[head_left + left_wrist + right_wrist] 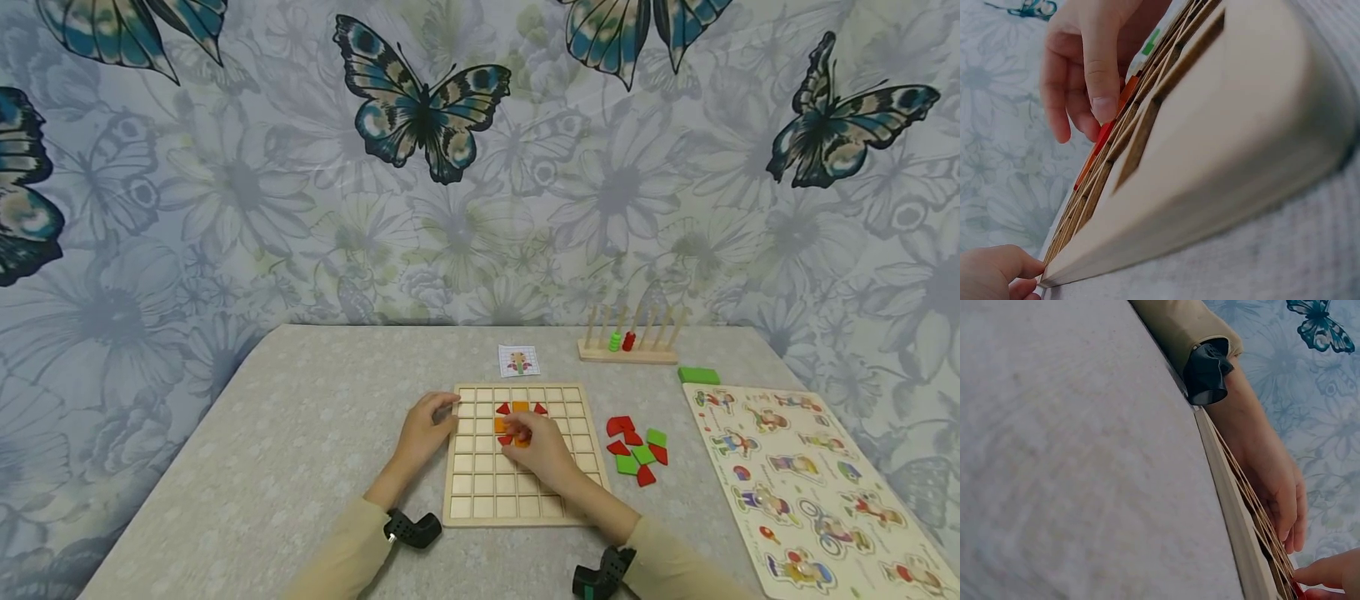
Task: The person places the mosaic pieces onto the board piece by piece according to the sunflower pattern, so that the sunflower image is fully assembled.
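A wooden grid board (472, 506) lies on the table, divided into small square cells. Orange square tiles (521, 407) and red tiles (540, 408) sit in its upper middle cells. My right hand (542, 448) is over these tiles, thumb and index finger pinching a red tile (1102, 135) low at the grid; the palm side is hidden in the head view. At the board's upper left corner, my left hand (424, 427) rests with relaxed fingers touching the edge. A small picture card (519, 361) with a coloured pattern on a grid lies beyond the board.
Loose red tiles (618, 425) and green tiles (627, 465) are scattered right of the board. Behind them stands a peg rack (628, 356) with green and red rings. A green block (698, 376) and a large picture board (813, 492) lie at the right.
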The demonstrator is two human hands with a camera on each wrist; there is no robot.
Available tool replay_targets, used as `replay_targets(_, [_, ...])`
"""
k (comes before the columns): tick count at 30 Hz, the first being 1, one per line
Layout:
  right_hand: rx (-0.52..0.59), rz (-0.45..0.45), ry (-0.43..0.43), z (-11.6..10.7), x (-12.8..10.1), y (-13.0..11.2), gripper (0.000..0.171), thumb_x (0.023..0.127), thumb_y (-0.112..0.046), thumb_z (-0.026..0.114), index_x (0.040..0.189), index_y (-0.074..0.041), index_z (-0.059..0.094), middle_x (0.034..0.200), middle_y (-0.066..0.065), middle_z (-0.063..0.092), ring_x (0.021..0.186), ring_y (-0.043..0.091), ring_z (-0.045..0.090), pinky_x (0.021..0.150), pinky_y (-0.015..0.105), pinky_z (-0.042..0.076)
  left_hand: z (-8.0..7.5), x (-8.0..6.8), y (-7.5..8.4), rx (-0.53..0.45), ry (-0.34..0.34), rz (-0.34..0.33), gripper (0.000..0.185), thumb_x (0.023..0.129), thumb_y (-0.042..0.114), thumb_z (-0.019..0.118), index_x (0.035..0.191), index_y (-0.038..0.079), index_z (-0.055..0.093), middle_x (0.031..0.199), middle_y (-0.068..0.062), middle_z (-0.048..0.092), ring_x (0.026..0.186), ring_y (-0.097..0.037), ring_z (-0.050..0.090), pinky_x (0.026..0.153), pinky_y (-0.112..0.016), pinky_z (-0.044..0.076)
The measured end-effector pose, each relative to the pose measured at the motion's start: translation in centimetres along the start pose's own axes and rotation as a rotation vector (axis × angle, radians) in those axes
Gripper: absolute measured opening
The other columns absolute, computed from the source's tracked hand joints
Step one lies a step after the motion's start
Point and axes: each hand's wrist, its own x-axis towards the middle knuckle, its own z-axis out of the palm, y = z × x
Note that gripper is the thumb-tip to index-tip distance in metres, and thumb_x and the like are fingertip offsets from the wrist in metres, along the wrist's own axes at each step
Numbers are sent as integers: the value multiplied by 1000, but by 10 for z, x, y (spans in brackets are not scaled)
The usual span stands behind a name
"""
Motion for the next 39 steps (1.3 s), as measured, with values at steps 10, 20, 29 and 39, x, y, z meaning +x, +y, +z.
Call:
replay_targets(10, [57,56,37,-19,-5,2,28,78,2,72,106,1,68,87,10,67,73,9,55,62,17,47,1,0,0,4,-9,-13,29,88,11,64,117,7,65,120,-8,62,117,-26,56,102,-46,46])
replay_targets(20, [-65,72,175,-66,-26,27,24,78,2,71,102,-1,69,84,5,69,76,11,59,67,18,50,1,0,0,1,-10,-19,30,88,12,64,118,8,65,122,-8,62,119,-26,56,103,-45,46])
replay_targets(29, [-231,150,253,-117,-51,56,28,80,7,67,108,3,66,96,15,70,85,23,63,70,23,52,-2,-2,2,5,-18,-27,30,89,11,63,118,8,65,123,-9,61,119,-27,55,104,-46,45])
replay_targets(39, [-290,292,288,-150,-60,71,32,80,1,66,111,4,65,107,22,68,99,34,62,78,34,53,-2,0,3,1,-18,-38,30,88,12,64,118,9,64,122,-9,61,119,-27,55,105,-46,44])
